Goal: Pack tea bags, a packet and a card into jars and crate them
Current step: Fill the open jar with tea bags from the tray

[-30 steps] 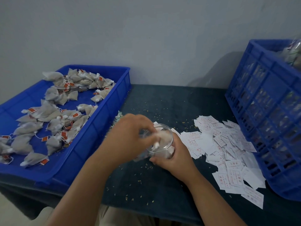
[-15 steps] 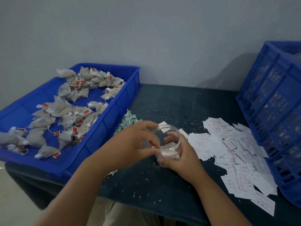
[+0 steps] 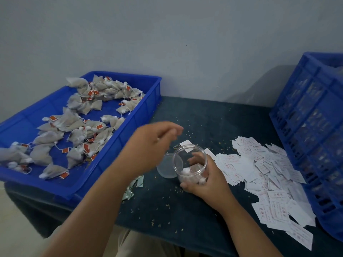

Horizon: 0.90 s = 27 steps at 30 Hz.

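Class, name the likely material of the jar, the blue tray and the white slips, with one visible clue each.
Jar: probably clear, glossy plastic; it is see-through, with bright highlights on its thin rim.
Blue tray: moulded plastic with a smooth semi-gloss finish and a rolled rim.
White slips: thin matte paper or card, printed in red, lying flat and overlapping.

the tray [image 3: 151,101] fills the left of the frame, on the left end of the table [image 3: 204,117], with tea bags [image 3: 79,130] spread inside it. the crate [image 3: 311,127] stands at the right edge. a heap of cards [image 3: 263,173] lies on the table just left of the crate. the jar [image 3: 191,164] is at centre, between tray and cards, tilted in the right hand [image 3: 206,180], with a few tea bags in it. the lid [image 3: 166,167] lies just left of the jar, the left hand [image 3: 156,143] above it. packets [image 3: 133,186] lie beside the tray, partly under the left forearm.
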### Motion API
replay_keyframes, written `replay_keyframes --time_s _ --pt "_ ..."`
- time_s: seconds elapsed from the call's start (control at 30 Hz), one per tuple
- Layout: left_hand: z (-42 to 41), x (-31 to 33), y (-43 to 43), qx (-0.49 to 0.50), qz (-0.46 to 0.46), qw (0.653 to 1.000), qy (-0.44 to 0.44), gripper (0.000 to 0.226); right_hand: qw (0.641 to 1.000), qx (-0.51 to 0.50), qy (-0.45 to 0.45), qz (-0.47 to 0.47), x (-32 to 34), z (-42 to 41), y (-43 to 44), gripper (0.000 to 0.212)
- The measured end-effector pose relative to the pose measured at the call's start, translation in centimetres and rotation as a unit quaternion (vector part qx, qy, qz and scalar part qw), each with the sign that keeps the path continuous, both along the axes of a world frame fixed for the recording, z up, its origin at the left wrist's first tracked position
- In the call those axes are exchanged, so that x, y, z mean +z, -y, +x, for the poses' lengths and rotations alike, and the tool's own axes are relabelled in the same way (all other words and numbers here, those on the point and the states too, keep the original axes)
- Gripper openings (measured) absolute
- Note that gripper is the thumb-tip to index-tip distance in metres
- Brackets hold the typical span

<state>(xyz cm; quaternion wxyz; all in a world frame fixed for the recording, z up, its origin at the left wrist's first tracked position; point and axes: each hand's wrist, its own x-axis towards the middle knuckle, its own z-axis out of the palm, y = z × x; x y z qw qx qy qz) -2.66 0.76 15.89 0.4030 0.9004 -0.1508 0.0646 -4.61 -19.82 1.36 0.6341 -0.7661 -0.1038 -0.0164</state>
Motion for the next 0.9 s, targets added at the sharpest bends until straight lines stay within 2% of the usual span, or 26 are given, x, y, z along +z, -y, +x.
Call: replay_keyframes --time_s 0.1,0.17,0.2,0.27,0.3,0.33,0.4,0.47,0.53,0.63,0.83,0.9 --pt "1.5 2.1 -4.7 0.068 0.011 0.998 0.006 0.014 1.000 0.004 0.000 -0.003 -0.2 0.1 0.0 0.080" --pt "3.7 2.9 -8.6 0.126 0.110 0.984 -0.053 0.013 1.000 0.008 0.002 -0.008 -0.2 0.2 0.0 0.080" --pt "5.0 2.9 -10.4 0.151 0.196 0.964 -0.101 0.018 1.000 0.010 0.006 -0.012 -0.2 0.2 0.0 0.080" --pt "7.5 1.8 -12.9 0.164 0.369 0.894 -0.193 0.038 1.000 0.010 0.011 -0.018 -0.2 0.2 0.0 0.082" --pt "8.3 0.8 -13.4 0.153 0.417 0.868 -0.222 0.048 1.000 0.010 0.011 -0.019 -0.2 0.2 0.0 0.083" --pt "8.8 -0.1 -13.6 0.139 0.428 0.859 -0.243 0.055 1.000 0.010 0.009 -0.021 -0.3 0.2 0.0 0.085" --pt "9.5 -1.8 -13.6 0.118 0.397 0.869 -0.271 0.055 1.000 0.010 0.005 -0.023 -0.3 0.2 0.0 0.089" --pt "10.1 -2.8 -13.4 0.111 0.400 0.866 -0.279 0.039 1.000 0.005 0.008 -0.025 -0.4 0.2 0.0 0.088" --pt "10.6 -2.8 -13.4 0.132 0.404 0.866 -0.262 0.031 1.000 0.004 0.002 -0.027 -0.5 0.3 0.0 0.087" --pt "10.6 -2.8 -13.6 0.175 0.356 0.894 -0.208 0.023 1.000 0.001 0.003 -0.021 -0.5 0.4 -0.1 0.087" --pt "10.2 -3.2 -15.0 0.263 0.125 0.952 -0.091 0.018 1.000 0.002 0.010 -0.011 -0.6 0.4 -0.1 0.084" --pt "10.0 -2.9 -14.9 0.282 0.003 0.958 -0.049 0.009 1.000 0.004 0.009 -0.009 -0.6 0.4 0.0 0.085"
